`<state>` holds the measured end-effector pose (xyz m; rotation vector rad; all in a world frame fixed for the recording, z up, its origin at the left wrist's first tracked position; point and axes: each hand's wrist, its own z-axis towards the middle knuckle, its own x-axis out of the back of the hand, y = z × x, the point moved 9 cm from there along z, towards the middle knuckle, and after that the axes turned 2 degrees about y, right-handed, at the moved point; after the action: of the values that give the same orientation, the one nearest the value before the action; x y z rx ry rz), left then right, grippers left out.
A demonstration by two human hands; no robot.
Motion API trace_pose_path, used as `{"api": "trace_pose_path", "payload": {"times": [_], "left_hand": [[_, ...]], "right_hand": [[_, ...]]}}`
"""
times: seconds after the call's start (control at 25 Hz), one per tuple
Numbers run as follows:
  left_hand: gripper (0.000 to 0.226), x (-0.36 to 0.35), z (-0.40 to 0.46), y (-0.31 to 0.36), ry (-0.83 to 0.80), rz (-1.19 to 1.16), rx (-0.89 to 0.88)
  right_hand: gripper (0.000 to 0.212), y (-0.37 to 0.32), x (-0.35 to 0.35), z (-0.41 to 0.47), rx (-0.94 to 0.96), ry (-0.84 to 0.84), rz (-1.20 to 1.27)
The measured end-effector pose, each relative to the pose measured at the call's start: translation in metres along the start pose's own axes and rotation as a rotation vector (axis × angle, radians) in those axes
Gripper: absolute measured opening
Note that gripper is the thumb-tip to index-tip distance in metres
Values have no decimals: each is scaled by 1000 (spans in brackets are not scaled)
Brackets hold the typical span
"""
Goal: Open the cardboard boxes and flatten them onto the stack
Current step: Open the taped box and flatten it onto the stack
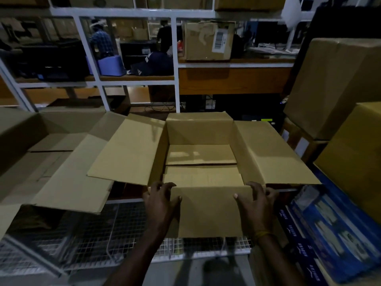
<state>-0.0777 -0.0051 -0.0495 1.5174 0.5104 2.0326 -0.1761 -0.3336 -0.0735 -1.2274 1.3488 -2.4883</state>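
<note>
An open brown cardboard box (201, 137) stands in front of me, its top flaps spread to the left, right and far side. Its near flap (208, 211) hangs down toward me. My left hand (161, 200) grips the left end of the box's near edge, fingers curled over the rim. My right hand (255, 200) grips the right end the same way, a yellow band on its wrist. Inside, the bottom flaps lie closed. To the left lies a stack of opened, flattened cardboard (51, 162).
A white wire-mesh cage (99, 234) stands under the box. Closed cardboard boxes (338, 83) are piled at the right, above blue printed cartons (329, 228). White shelving (175, 65) runs along the back, and people are visible beyond it.
</note>
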Motion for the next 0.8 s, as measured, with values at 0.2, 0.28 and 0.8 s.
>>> {"api": "trace_pose_path", "payload": {"times": [0.2, 0.28, 0.8], "left_hand": [[43, 17, 9, 15, 149, -32, -75], [43, 30, 17, 19, 205, -49, -113], [45, 190, 29, 18, 403, -215, -279]], "right_hand": [[56, -17, 11, 3, 92, 119, 53], [53, -32, 20, 5, 118, 171, 132], [52, -174, 85, -59, 224, 359, 201]]}}
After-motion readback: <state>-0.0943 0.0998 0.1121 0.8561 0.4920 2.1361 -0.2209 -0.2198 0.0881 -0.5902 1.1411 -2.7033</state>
